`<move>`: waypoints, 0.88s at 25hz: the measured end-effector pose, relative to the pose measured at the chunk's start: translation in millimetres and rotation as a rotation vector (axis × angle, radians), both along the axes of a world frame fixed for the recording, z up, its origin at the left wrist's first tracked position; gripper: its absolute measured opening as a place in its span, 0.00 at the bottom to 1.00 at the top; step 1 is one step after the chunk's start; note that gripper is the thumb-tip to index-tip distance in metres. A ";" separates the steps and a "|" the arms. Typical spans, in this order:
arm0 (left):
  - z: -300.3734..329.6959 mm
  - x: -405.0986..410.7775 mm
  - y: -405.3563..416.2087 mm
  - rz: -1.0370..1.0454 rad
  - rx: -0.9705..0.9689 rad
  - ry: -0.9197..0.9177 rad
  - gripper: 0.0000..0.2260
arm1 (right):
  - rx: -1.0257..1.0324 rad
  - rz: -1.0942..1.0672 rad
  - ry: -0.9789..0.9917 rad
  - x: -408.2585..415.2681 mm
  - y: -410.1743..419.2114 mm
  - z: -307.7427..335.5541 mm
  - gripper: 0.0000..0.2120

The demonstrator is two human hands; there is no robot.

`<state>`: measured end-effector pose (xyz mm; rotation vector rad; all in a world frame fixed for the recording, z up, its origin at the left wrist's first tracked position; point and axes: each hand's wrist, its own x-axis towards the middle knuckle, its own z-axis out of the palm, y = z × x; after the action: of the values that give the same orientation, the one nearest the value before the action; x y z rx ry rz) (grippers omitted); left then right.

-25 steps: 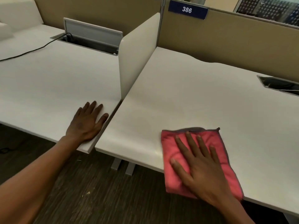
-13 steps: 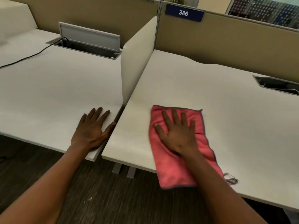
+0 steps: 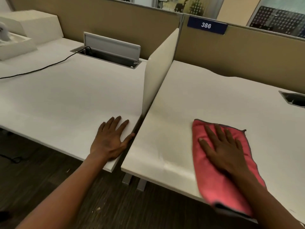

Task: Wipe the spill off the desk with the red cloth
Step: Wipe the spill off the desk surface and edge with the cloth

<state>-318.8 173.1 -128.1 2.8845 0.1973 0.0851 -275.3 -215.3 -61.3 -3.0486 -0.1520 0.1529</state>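
On the right-hand table (image 3: pixel 214 96), near its front edge: red cloth (image 3: pixel 214 182), spread flat, one end overhanging the edge. Right hand (image 3: pixel 226 151) lies on top, fingers straight and splayed, pressing rather than gripping, likely to keep the cloth flat against the surface for wiping. Left hand (image 3: pixel 112 139): flat, fingers extended, holding nothing, resting on the neighbouring table (image 3: pixel 66 100) beside the gap, apparently as a brace. Spill: not discernible.

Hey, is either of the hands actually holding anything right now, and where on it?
Neither grips anything. The right hand presses flat, fingers straight, on the upper middle of the red cloth. The left hand rests flat on the neighbouring desk.
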 end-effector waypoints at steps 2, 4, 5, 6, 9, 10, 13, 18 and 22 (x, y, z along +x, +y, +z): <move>0.5 0.8 -0.4 -0.005 0.008 0.013 0.34 | 0.039 -0.016 0.022 28.0 35.6 0.8 0.34; 1.1 0.2 -1.3 -0.008 0.009 0.019 0.34 | 0.039 0.068 0.033 29.2 77.5 0.6 0.34; 2.0 -0.1 -0.5 -0.005 0.003 0.019 0.34 | 0.039 0.147 0.032 18.4 96.2 0.0 0.34; 2.7 -0.6 0.0 -0.002 -0.003 0.020 0.33 | 0.051 0.238 0.029 1.0 109.5 0.0 0.35; 2.5 -1.4 1.2 -0.006 -0.006 0.011 0.33 | 0.085 0.492 0.036 -68.3 102.8 5.0 0.31; 2.5 -1.5 2.0 -0.006 -0.008 0.009 0.33 | 0.086 0.536 0.051 -85.7 89.1 7.8 0.31; 2.2 -0.2 3.0 -0.011 -0.007 0.009 0.34 | 0.004 0.520 0.073 -80.6 46.2 9.8 0.32; -2.1 1.7 0.3 0.005 0.002 -0.003 0.34 | 0.022 0.269 0.011 6.2 70.4 1.0 0.36; -1.6 0.1 -0.7 0.020 -0.015 -0.021 0.33 | 0.052 0.297 0.055 29.4 147.5 -2.2 0.36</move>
<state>-318.7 172.3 -129.7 2.8656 0.2214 0.1174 -245.9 -67.8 -63.5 -2.9482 -0.5944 0.2471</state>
